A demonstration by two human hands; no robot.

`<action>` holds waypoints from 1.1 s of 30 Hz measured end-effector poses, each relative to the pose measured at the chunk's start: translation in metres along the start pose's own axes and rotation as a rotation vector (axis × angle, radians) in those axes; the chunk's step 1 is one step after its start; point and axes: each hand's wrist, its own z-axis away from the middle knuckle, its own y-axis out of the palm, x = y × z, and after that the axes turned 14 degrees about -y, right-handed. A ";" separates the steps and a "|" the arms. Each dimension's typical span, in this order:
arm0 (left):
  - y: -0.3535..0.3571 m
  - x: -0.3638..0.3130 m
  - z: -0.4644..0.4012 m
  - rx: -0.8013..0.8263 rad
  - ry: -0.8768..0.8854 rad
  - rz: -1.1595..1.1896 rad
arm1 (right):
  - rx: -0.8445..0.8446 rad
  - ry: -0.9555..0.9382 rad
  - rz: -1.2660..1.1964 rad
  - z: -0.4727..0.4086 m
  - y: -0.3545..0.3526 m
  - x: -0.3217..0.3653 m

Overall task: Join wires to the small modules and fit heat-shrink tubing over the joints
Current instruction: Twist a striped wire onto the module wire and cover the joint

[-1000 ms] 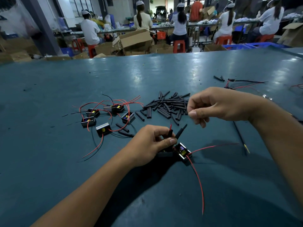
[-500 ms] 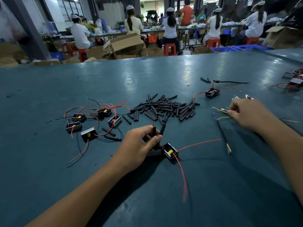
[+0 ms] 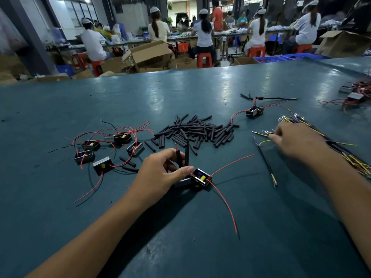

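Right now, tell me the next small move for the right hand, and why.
Probably pinch one yellow wire from the loose bundle and carry it to the module. The right hand is already at those wires, seemingly holding nothing yet, while the left hand holds the module with two heat-shrink tubes standing up on its leads.

Right hand (image 3: 295, 140) gone from above the heat-shrink pile (image 3: 197, 131) out to the right, now down among the yellow terminal wires (image 3: 267, 133) at the table's right side, blurred, fingers reaching into them. Held nothing readable 1 s ago; same now. View shifted rightward, bringing 1 more module (image 3: 254, 112) and a wire heap (image 3: 355, 97) into sight.
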 end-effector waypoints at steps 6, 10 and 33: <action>-0.019 0.005 0.000 0.013 0.036 -0.276 | -0.015 0.167 0.139 -0.001 0.004 -0.019; -0.030 0.007 -0.001 0.010 0.053 -0.312 | -0.233 0.259 0.201 -0.008 -0.004 -0.027; -0.004 0.011 -0.009 -0.057 0.087 -0.448 | -0.639 -0.350 -0.337 0.017 -0.041 0.035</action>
